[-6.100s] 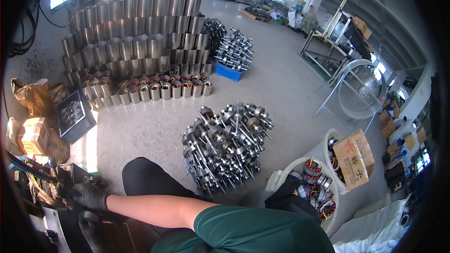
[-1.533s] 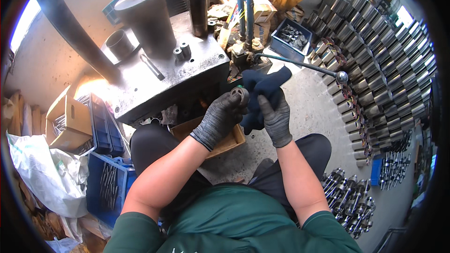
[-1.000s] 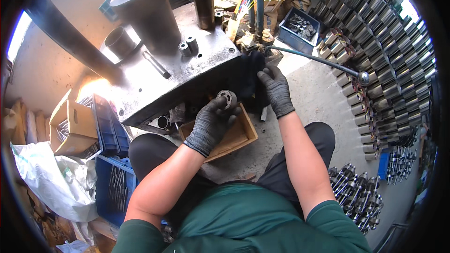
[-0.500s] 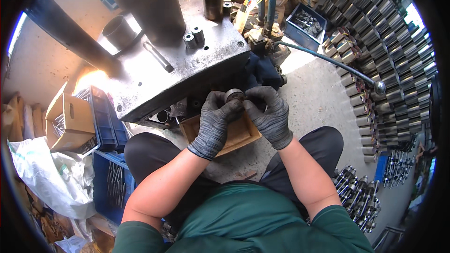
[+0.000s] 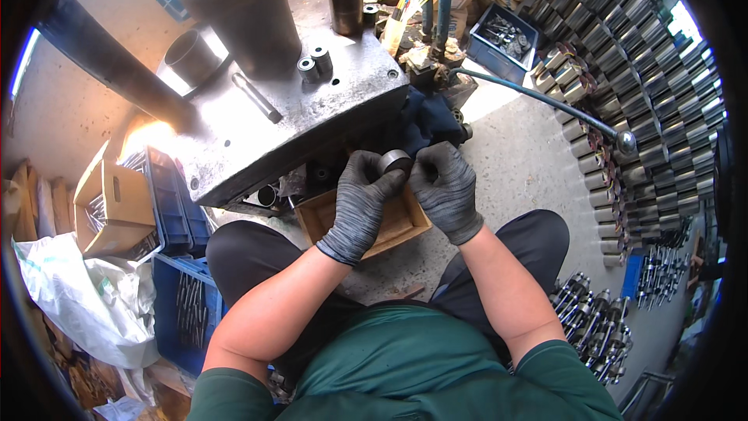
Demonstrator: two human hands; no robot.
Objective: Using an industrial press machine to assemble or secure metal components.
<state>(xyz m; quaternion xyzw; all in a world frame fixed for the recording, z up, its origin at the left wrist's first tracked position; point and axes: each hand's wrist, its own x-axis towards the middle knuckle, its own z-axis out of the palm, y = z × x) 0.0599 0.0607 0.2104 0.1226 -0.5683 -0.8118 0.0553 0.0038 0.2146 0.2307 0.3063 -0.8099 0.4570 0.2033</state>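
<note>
A short metal ring (image 5: 396,160) is gripped between the thumb and fingers of my left hand (image 5: 360,199), which wears a grey knit glove. It is tilted, with its dark side toward my right hand (image 5: 448,191). That hand, gloved alike, is beside the ring with its fingers curled together. Whatever those fingers hold, if anything, is hidden. Below both hands lies a shallow wooden box (image 5: 396,243), partly covered by the left hand. In front of them is the edge of a heavy steel press table (image 5: 312,125).
On the table stand two small sleeves (image 5: 308,70), a metal rod (image 5: 257,98) and a large cylinder (image 5: 241,12). A ball-ended lever (image 5: 545,98) reaches out right. Stacked metal cylinders (image 5: 623,109) line the right side. Blue crates (image 5: 183,308) and a cardboard box (image 5: 117,210) sit left.
My right hand has drawn slightly away from the ring. The ring has turned in my left hand and tilted toward the right. The view has shifted a little.
</note>
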